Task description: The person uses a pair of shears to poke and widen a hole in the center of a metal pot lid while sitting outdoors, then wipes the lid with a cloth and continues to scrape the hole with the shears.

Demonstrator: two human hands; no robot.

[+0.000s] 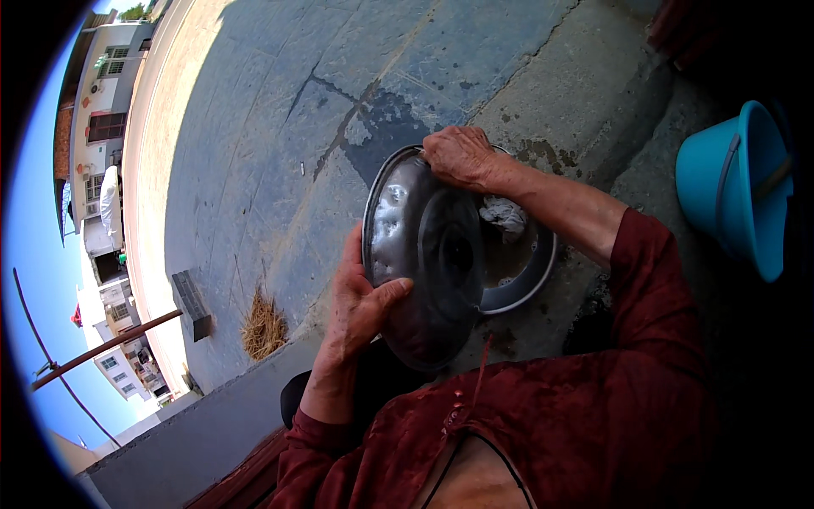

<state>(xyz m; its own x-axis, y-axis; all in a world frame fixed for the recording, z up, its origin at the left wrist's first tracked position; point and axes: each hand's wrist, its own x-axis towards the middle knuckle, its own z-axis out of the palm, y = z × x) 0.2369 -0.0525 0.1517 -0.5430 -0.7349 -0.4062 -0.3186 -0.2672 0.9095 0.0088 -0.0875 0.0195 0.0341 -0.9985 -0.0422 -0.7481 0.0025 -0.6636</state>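
A dented, shiny metal pot lid (pixel 398 220) is tilted up on edge in front of me, with a dark round spot at its middle. My left hand (pixel 360 293) grips its left edge, thumb pressed on the face and fingers behind. At the top rim my right hand (pixel 462 159) is closed over the edge; its fingertips are partly hidden. Behind the lid, a round metal basin (pixel 536 284) stands on the ground, partly covered by it. A wet greyish-white cloth (pixel 503 215) lies in the basin, below my right forearm.
To the right stands a turquoise bucket (pixel 708 182) with a grey handle and something stick-like inside. A straw bundle (pixel 264 327) and a grey block (pixel 192 305) are on the left, near a low wall (pixel 195 437). Wet patches (pixel 386 127) mark the concrete ground.
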